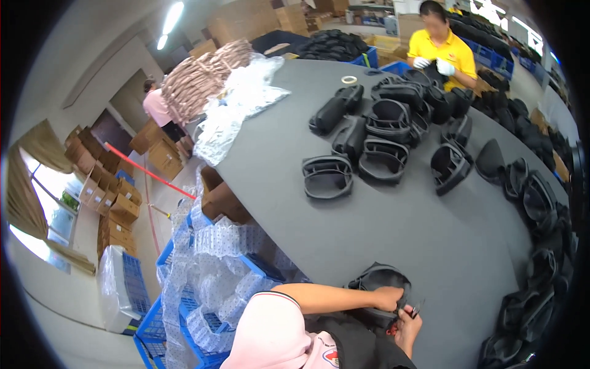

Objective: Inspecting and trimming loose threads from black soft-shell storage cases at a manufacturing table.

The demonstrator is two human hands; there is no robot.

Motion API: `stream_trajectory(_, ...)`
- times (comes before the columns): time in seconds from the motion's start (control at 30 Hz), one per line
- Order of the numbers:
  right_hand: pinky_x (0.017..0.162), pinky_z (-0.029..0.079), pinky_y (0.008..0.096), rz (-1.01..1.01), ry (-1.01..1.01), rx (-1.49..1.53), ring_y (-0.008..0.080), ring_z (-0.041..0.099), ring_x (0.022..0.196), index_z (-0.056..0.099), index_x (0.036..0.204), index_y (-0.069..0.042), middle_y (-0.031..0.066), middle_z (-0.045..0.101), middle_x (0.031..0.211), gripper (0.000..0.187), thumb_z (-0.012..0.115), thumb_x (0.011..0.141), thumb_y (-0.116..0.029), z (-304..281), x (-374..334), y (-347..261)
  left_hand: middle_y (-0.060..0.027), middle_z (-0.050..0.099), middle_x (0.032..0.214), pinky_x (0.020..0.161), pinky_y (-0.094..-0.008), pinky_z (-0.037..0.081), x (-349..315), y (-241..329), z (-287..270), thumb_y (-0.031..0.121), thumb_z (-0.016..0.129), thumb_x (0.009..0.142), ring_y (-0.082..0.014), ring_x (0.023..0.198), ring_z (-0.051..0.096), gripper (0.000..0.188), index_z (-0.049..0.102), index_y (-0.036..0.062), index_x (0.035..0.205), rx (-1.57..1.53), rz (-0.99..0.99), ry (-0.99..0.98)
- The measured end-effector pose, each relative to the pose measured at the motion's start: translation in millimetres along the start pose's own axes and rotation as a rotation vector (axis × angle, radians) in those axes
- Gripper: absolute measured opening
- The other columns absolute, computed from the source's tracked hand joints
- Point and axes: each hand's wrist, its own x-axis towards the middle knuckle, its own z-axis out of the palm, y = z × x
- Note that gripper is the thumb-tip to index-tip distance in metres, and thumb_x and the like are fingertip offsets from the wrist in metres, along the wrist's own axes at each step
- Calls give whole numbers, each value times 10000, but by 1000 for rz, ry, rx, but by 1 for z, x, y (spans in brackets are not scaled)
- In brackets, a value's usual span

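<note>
At the near edge of the grey table, my left hand [388,298] is closed on a black padded bag [376,278]. The bag stands open, and my arm and hand cover part of it. Close beside it, my right hand [406,327] is wrapped around a pair of small scissors [415,311]. Their dark tips stick out past the fingers, and a bit of red handle shows below the hand. Several similar black bags [327,177] stand farther off on the table, some with their tops open.
Black bags [536,264] line the right side. A person in yellow [444,46] with white gloves handles a black piece across the table [270,184]. Blue crates [200,320] with bubble wrap stand on my left. Clear plastic [236,101] and a tape roll [349,80] lie farther back.
</note>
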Motion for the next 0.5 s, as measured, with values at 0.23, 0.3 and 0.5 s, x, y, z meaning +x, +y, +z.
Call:
stream_trajectory(0.23, 607, 438, 233, -68, -79, -166, 86, 528, 694, 604, 975, 10, 15, 587, 829, 222, 655, 761, -20, 33, 12, -52, -234, 607, 854, 725, -465, 472, 22, 0, -41, 266, 660, 676, -401, 824, 590, 346, 593, -40, 822, 109, 0, 226)
stream_trajectory(0.3, 649, 436, 229, -246, -20, -310, 73, 522, 739, 564, 1032, 9, 10, 580, 828, 240, 613, 799, -22, 28, 12, -46, -239, 615, 871, 741, -461, 477, 34, -4, -36, 215, 663, 670, -402, 851, 592, 323, 572, -38, 849, 135, -13, 166)
stream_trajectory(0.5, 608, 446, 308, -761, 127, -1020, 233, 581, 704, 580, 1018, -79, 67, 587, 830, 255, 651, 779, -132, -11, -23, -46, -238, 615, 844, 724, -440, 456, 50, -2, -34, 201, 689, 718, -386, 846, 596, 299, 559, -49, 820, -133, -91, -39)
